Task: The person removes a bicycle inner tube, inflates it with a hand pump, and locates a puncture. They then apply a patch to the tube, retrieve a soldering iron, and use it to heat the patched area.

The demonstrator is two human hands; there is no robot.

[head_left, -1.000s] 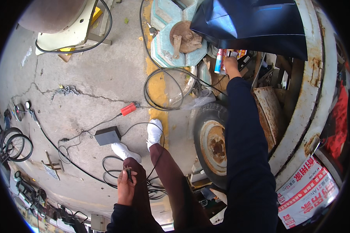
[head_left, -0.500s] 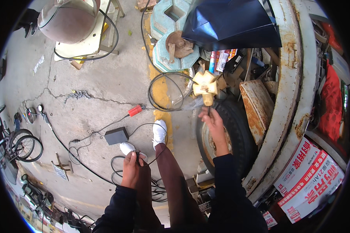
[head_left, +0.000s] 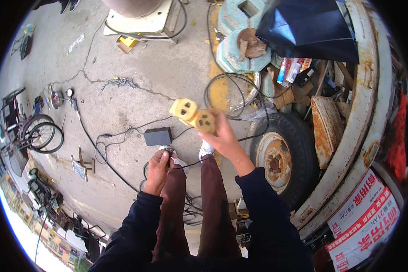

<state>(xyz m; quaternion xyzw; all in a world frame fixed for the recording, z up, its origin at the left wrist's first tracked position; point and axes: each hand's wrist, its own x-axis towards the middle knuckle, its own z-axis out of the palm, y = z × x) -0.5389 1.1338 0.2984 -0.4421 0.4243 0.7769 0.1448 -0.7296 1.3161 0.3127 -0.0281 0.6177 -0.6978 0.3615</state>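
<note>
My right hand [head_left: 222, 138] is wrapped round a yellow multi-outlet socket [head_left: 190, 113], its dark slots showing. A black cable runs from near this hand toward the tyre. My left hand [head_left: 157, 170] is closed on a small black plug [head_left: 169, 151], held lower and to the left of the socket, apart from it. A thin black cord crosses my legs from the left hand. Past the left hand, a black box [head_left: 157, 136] with cords lies on the ground.
A tyre on a rusty rim [head_left: 276, 161] stands to the right, beside a rusty metal frame [head_left: 367, 104] holding scrap. Turquoise blocks [head_left: 242, 54] and a dark blue bag [head_left: 308, 29] are beyond. Coiled cables [head_left: 192, 211] lie by my feet; bicycles [head_left: 41, 133] stand far left.
The socket has come left from beside the tyre to in front of me. My right hand, earlier just below it, now grips its body. My left hand still holds the plug.
</note>
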